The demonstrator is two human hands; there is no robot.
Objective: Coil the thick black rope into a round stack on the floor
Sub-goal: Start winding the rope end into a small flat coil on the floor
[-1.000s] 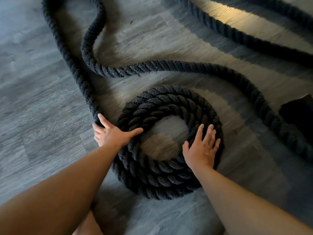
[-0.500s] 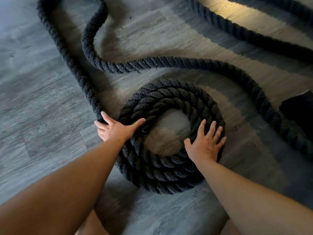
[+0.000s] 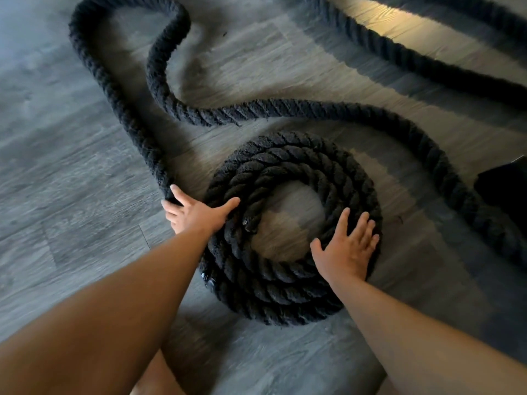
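The thick black rope lies partly wound into a round coil [image 3: 288, 295] of several turns on the grey plank floor [image 3: 71, 195]. Its loose length [image 3: 285, 109] snakes away from the coil's left side, loops at the top left and sweeps round to the right. My left hand [image 3: 196, 215] is at the coil's left edge, where the loose strand joins it. Its fingers curl over that strand and its thumb lies across the coil. My right hand [image 3: 346, 246] rests flat with spread fingers on the coil's right side. One rope end [image 3: 247, 222] shows at the inner ring.
Another stretch of the rope [image 3: 427, 61] crosses the far right of the floor beside a sunlit patch. A dark object [image 3: 504, 192] sits at the right edge, close to the loose strand. My knee [image 3: 151, 380] shows at the bottom.
Both hands have stayed on the coil. My left hand has drawn the loose strand slightly closer to the coil's side, and my right hand's fingers have spread a little wider.
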